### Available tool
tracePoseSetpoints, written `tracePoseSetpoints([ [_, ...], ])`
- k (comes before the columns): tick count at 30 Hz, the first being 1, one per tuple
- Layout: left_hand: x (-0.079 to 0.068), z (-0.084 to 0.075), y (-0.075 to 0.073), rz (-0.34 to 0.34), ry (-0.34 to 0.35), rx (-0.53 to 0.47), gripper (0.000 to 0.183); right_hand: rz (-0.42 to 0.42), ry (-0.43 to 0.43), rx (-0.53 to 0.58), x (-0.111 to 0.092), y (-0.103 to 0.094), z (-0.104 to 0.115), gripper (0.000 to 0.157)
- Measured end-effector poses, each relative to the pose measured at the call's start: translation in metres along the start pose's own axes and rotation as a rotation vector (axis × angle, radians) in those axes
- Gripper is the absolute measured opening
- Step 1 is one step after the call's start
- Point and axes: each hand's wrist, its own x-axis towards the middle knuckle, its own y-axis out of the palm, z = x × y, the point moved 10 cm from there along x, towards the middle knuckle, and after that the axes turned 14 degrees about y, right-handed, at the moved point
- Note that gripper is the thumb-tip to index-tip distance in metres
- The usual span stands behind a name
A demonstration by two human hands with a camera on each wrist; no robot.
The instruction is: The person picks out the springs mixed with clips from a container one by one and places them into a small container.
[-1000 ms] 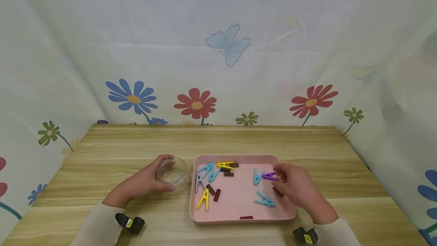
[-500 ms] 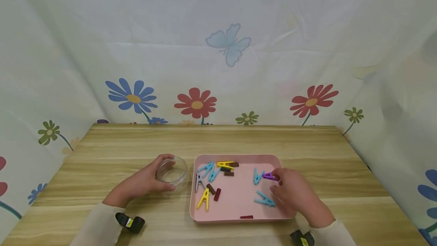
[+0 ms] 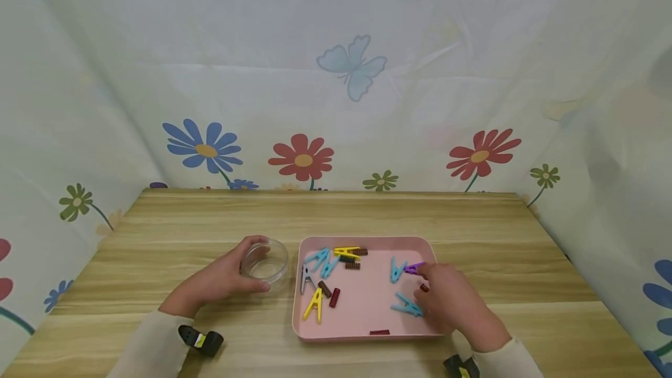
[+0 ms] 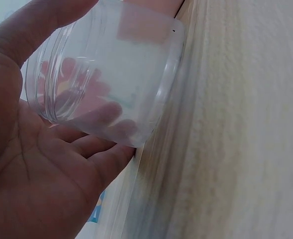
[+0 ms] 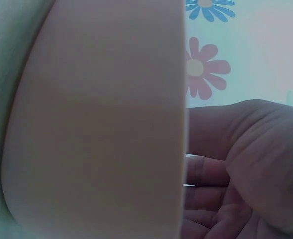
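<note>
My left hand [image 3: 226,273] holds a clear round jar [image 4: 111,74] on the table left of the tray, thumb on one side and fingers on the other. In the head view my right hand [image 3: 454,299] reaches down into the right side of the pink tray [image 3: 367,308]. Beside its fingers lies the end of a dark red spring [image 3: 424,287]; I cannot tell whether they pinch it. A purple clothespin [image 3: 413,268] touches the fingertips' far side in that view, and a light blue clothespin [image 3: 407,305] lies just left. The tray wall [image 5: 106,124] hides the fingertips in the right wrist view.
Toward the tray's left end lie yellow clothespins [image 3: 314,305], light blue ones [image 3: 317,258], a grey one [image 3: 307,279] and several springs [image 3: 334,298]. Another blue clothespin [image 3: 397,270] lies right of centre. One red spring [image 3: 380,332] rests by the near wall. Flowered cloth [image 3: 352,104] hangs behind the wooden table [image 3: 236,214].
My right hand has moved lower and toward me inside the tray, away from over the purple clothespin. The left hand and the jar have stayed in place.
</note>
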Motion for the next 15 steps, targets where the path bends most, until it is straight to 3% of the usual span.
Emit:
tracePoseSetpoints([
  [6,0.0004,-0.0002,-0.0003,-0.003,0.002,0.007,0.086,-0.016,-0.03,-0.015,-0.0006,0.0005,0.0028,0.017],
  [15,-0.0004,-0.0006,-0.0001,-0.006,-0.017,0.013,0.088,-0.023,-0.087,-0.052,0.0004,0.0036,0.0057,0.01],
])
